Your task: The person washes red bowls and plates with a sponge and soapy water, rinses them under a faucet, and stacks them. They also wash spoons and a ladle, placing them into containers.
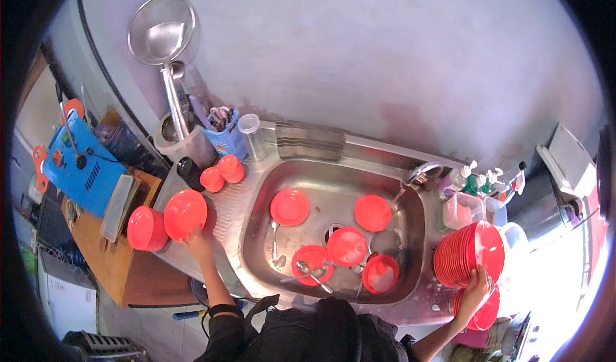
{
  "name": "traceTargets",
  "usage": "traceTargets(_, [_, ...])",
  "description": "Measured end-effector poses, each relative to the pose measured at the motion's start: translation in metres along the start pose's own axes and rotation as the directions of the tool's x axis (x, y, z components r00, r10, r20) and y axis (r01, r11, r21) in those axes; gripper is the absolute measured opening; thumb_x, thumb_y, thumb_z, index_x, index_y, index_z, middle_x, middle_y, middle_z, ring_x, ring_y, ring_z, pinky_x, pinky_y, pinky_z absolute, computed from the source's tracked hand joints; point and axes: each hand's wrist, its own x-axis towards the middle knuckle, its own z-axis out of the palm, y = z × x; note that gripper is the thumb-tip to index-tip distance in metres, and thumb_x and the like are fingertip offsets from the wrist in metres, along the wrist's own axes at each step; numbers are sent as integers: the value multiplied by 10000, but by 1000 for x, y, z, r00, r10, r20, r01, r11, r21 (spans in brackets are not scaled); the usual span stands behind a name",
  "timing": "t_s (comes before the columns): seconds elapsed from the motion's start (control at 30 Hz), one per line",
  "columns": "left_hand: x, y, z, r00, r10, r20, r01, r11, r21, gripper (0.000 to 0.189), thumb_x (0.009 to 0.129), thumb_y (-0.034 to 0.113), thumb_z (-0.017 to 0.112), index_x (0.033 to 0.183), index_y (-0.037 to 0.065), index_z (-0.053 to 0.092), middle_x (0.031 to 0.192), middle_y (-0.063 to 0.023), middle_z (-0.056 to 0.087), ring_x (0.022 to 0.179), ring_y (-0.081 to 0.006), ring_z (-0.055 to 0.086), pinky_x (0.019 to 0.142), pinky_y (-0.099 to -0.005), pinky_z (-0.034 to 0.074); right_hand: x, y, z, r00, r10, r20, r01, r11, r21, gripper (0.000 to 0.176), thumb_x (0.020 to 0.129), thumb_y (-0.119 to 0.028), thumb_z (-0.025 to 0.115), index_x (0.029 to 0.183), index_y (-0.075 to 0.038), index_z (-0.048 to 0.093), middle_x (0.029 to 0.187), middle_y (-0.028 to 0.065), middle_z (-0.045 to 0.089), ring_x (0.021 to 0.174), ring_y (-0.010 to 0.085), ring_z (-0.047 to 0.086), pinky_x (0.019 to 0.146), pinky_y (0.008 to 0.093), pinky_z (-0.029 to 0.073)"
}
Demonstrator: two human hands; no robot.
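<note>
On the ridged drainboard, my left hand (196,237) is closed on the lower rim of a red bowl (184,213). Close beside that bowl, at the drainboard's left edge, sits a nested group of red bowls (146,229). Across the sink, my right hand (478,289) grips the near edge of a tall red plate stack (457,259), which lies tilted on its side. Below that hand is a second red stack (484,310), partly hidden by the hand and forearm. Several red plates (289,206) lie in the steel sink, with spoons (312,271) among them.
The steel sink (249,259) lies between my hands, its tap (420,171) at the back right. Small red cups (231,168), a blue utensil basket (228,140) and a clear jar (251,134) stand back left. Pump bottles (457,181) and a clear tub (463,210) stand right.
</note>
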Motion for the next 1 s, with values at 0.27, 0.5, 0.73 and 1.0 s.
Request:
traceTargets(0.27, [-4,-23,-46,990,44,133,-21,985,-169,460,647,172,536,1091,90,447,1202,-109,343,1072,-268,355,928,-473,182,6,-1,6,990,-57,-126,49,997,-67,209,764,-137,450,893,0,540,795,143,527,781,285,471,766,378,325])
traceTargets(0.5, [48,-130,-30,208,-974,88,403,4,-915,657,639,265,620,1182,78,300,1129,-186,358,938,-308,440,696,-446,411,17,-29,5,964,-98,-248,90,995,-42,213,758,-113,453,925,-11,534,841,137,523,815,275,466,800,393,313])
traceTargets(0.73, [39,-87,-94,844,-443,301,295,-86,-952,615,628,271,623,1147,140,321,1130,-154,353,919,-254,464,630,-309,465,18,-75,16,924,-237,-301,258,966,34,230,744,-92,456,946,-7,526,933,136,520,925,292,437,851,408,285])
traceTargets(1.0, [100,-185,-7,603,-394,693,672,-218,-708,613,613,352,611,1095,67,363,1008,-168,437,779,-272,510,533,-352,470,5,-105,46,819,-478,-318,538,833,131,222,676,-72,478,871,6,548,871,147,532,875,316,459,828,442,290])
